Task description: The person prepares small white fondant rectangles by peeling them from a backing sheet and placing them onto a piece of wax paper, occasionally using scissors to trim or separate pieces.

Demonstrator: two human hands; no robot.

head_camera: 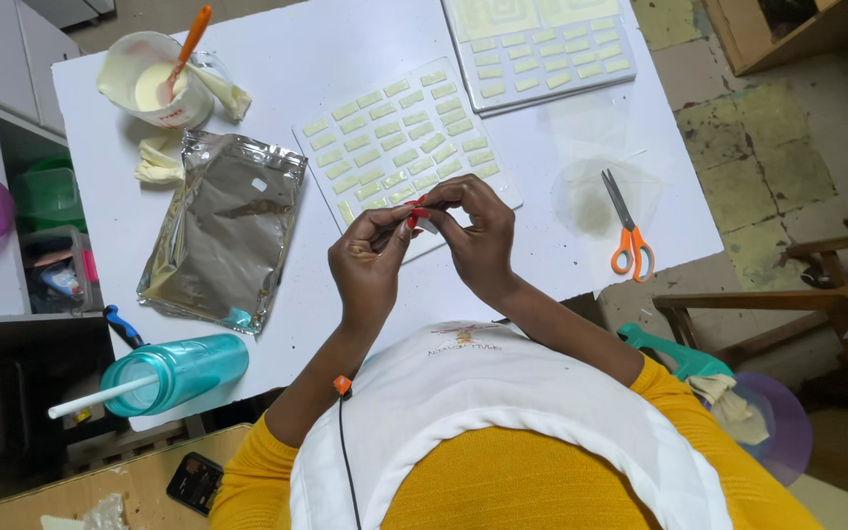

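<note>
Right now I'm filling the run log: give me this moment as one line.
left hand pinching small red piece | right hand pinching same piece | over white mould tray | foil pouch left | scissors right

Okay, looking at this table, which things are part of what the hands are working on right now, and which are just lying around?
In use:
- left hand and right hand, pinching a small red piece
- white mould tray just beyond the hands

Lying about:
- orange scissors
- foil pouch
- cup with spatula
- teal bottle
- second tray
</note>
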